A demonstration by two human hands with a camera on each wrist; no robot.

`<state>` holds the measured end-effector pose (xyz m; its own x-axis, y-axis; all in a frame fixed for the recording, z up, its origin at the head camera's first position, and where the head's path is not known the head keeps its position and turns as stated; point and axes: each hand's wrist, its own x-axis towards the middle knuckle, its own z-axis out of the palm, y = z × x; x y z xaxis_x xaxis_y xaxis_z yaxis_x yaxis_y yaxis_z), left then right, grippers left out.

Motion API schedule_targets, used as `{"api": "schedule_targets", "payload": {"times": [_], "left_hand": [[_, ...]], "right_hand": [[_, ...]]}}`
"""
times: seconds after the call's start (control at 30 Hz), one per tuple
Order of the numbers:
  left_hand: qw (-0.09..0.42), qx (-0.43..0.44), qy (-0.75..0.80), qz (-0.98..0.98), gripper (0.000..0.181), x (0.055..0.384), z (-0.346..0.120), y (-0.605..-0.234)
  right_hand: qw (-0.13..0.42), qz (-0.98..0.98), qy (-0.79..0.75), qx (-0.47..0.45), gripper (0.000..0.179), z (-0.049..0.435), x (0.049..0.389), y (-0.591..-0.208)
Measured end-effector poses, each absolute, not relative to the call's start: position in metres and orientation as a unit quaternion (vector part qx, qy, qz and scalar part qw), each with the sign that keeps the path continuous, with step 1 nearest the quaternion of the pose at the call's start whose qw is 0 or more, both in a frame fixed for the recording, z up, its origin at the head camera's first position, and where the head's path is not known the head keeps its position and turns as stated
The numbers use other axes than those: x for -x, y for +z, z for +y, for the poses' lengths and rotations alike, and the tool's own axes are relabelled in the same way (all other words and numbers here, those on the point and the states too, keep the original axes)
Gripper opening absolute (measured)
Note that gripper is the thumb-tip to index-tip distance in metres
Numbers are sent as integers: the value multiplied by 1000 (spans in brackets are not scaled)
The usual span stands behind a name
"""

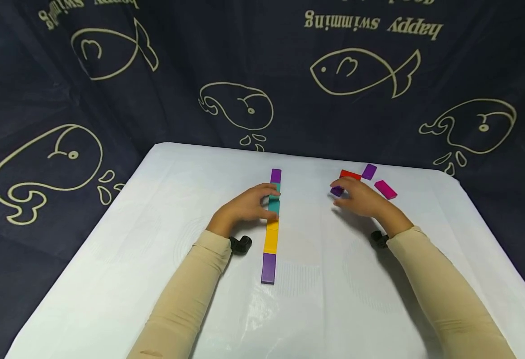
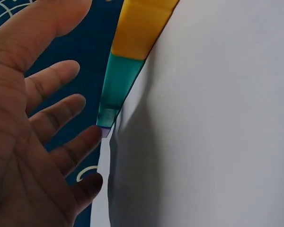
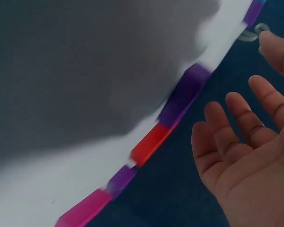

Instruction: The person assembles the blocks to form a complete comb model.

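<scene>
A straight row of flat blocks runs away from the person: a purple block (image 1: 268,269) nearest, then yellow blocks (image 1: 271,241), teal blocks (image 1: 273,206) and a purple block (image 1: 276,176) at the far end. My left hand (image 1: 244,204) hovers at the row's left side by the teal part, thumb and fingers spread, gripping nothing. Over on the right, my right hand (image 1: 361,197) is beside a dark purple block (image 3: 184,92), its fingers loosely bent and apart from the block in the right wrist view. Part of this block is hidden behind the hand in the head view.
Beyond the right hand lie a red block (image 1: 350,174), another purple block (image 1: 369,171) and a magenta block (image 1: 386,189). The white tabletop (image 1: 123,259) ends at a dark cloth (image 1: 226,50) printed with fish and whales. Each wrist wears a small black camera (image 1: 241,245).
</scene>
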<state>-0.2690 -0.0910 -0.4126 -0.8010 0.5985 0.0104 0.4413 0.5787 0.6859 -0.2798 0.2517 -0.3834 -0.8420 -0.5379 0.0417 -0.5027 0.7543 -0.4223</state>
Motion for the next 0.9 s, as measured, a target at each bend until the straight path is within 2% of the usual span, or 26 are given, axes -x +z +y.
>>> {"api": "schedule_targets", "payload": {"times": [0.23, 0.57, 0.9], "left_hand": [[138, -272, 316, 898, 73, 281, -91, -409], [169, -252, 319, 898, 68, 292, -90, -409], [163, -250, 328, 896, 67, 291, -92, -417]], "right_hand": [[72, 936, -226, 261, 45, 270, 302, -381], [89, 935, -231, 256, 43, 278, 320, -390], [88, 940, -224, 243, 39, 278, 326, -399]]}}
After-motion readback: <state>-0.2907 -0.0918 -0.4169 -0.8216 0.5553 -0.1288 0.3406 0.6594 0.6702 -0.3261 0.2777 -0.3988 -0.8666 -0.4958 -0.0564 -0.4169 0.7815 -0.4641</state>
